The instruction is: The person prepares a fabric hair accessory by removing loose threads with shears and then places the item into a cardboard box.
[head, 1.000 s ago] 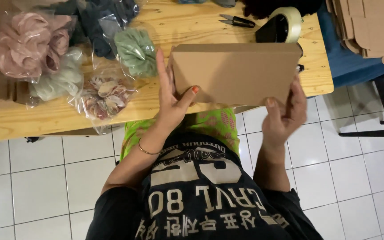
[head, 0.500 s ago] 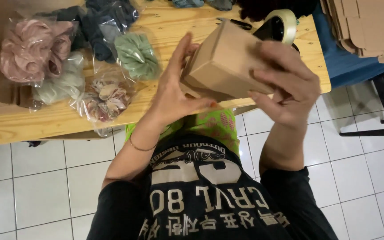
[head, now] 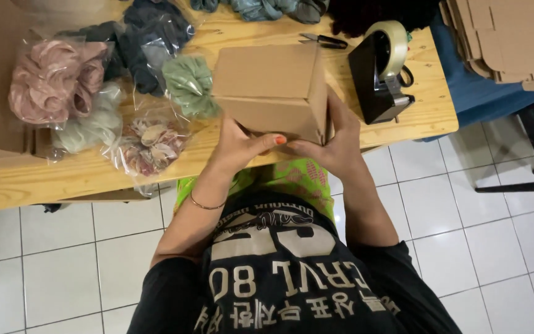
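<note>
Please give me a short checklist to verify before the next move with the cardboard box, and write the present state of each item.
1. Both hands on the cardboard box: ok. The left hand and the right hand grip its near side.
2. Box folded into shape: ok. It shows a closed top face and a front face.
3. Seams of the box taped: cannot tell, no tape is visible from here.
4. Tape dispenser within reach: ok, it stands on the wooden table to the right of the box.
5. Scissors available: ok, they lie behind the box.
6. Bagged scrunchies clear of the box: ok, they lie to the left.
</note>
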